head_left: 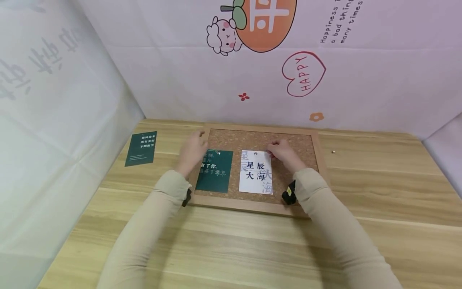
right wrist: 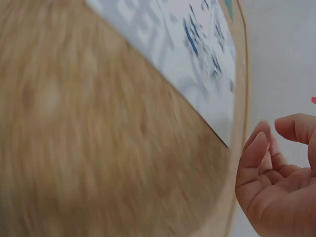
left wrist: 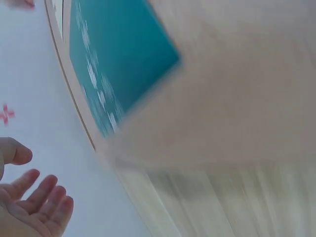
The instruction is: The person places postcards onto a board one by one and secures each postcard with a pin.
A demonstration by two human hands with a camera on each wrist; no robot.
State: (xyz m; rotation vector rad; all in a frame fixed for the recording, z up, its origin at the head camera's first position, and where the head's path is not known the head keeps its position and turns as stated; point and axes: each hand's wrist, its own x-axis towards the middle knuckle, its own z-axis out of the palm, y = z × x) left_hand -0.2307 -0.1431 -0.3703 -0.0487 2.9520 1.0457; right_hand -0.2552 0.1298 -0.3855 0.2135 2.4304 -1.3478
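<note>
A wood-framed corkboard [head_left: 240, 138] lies on the table, bearing two cards. The dark green card [head_left: 216, 180] on its left has pale lettering and a small tack near its top edge. On the white card [head_left: 249, 186], dark blue characters show below another small tack [head_left: 256, 153]. My left hand [head_left: 193, 150] is over the board's left frame beside the green card, its fingers loosely spread with nothing between them. By the white card's top right corner is my right hand [head_left: 283, 151]; the right wrist view shows its fingers [right wrist: 254, 153] loosely bent, thumb apart, holding nothing.
Left of the board, another green card [head_left: 141, 148] lies on the wooden table [head_left: 231, 245]. A small tack [head_left: 333, 152] sits on the table to the right. White printed cloth [head_left: 173, 80] hangs behind and along the left side.
</note>
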